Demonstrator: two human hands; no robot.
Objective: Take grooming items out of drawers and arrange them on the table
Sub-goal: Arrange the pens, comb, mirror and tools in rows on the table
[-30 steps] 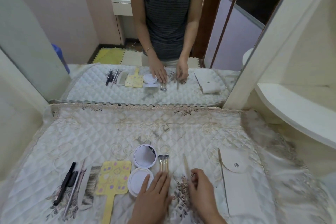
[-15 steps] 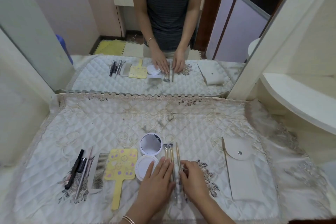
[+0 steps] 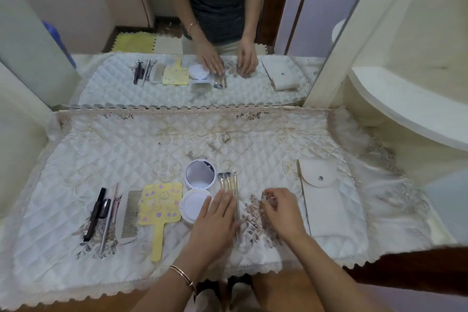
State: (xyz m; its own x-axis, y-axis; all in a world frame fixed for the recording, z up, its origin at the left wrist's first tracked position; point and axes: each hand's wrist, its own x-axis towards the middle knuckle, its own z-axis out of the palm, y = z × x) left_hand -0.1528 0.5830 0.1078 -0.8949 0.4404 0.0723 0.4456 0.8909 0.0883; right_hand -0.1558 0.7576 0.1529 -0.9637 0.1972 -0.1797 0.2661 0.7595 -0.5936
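Observation:
A row of grooming items lies on the quilted cloth [image 3: 177, 144]. From the left: black pencils [image 3: 96, 213], a grey comb [image 3: 129, 215], a yellow hand mirror [image 3: 160, 208], an open white compact [image 3: 198, 187] and slim makeup brushes [image 3: 229, 181]. My left hand [image 3: 215, 223] lies flat, fingers together, on the brush handles beside the compact. My right hand [image 3: 281, 210] hovers to the right of the brushes, fingers curled and apart, with nothing seen in it. A cream snap pouch [image 3: 321, 200] lies further right.
A large mirror [image 3: 202, 33] stands behind the table and reflects the items and a person's arms. A white curved shelf [image 3: 405, 114] juts out at the right. The cloth's scalloped front edge [image 3: 253, 273] hangs over the wooden table front.
My right hand has let go of the brushes and moved right, away from them. My left hand stays on the handles. The camera has tilted further down.

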